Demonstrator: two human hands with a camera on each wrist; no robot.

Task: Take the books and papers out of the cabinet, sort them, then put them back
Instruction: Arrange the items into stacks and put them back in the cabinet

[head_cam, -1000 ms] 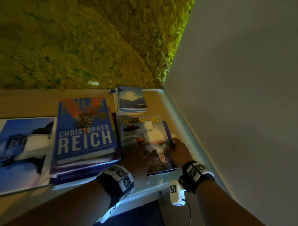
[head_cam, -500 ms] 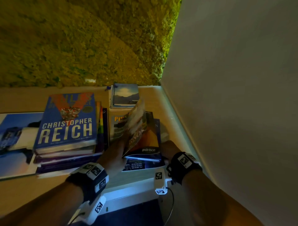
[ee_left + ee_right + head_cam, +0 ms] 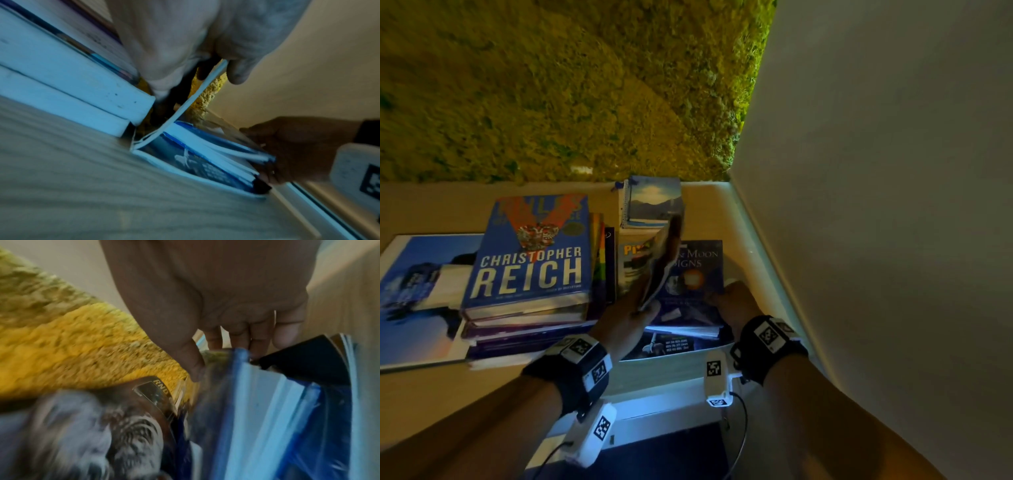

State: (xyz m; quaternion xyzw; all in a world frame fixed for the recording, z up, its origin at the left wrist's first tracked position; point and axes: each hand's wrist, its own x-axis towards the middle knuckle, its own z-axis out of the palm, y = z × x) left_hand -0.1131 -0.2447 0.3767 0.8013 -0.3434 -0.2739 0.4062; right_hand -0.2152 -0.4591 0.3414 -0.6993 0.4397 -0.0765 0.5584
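Glossy magazine (image 3: 659, 265) pinched upright in left hand (image 3: 625, 320) fingers; right hand (image 3: 736, 305) fingers grip dark-blue book (image 3: 693, 281) beneath

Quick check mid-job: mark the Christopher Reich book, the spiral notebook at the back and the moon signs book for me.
Christopher Reich book (image 3: 530, 270), head view, on the front cover's author name.
Spiral notebook (image 3: 654, 202), head view, on the cover's landscape picture.
Moon signs book (image 3: 697, 270), head view, on the dark blue cover below the title.
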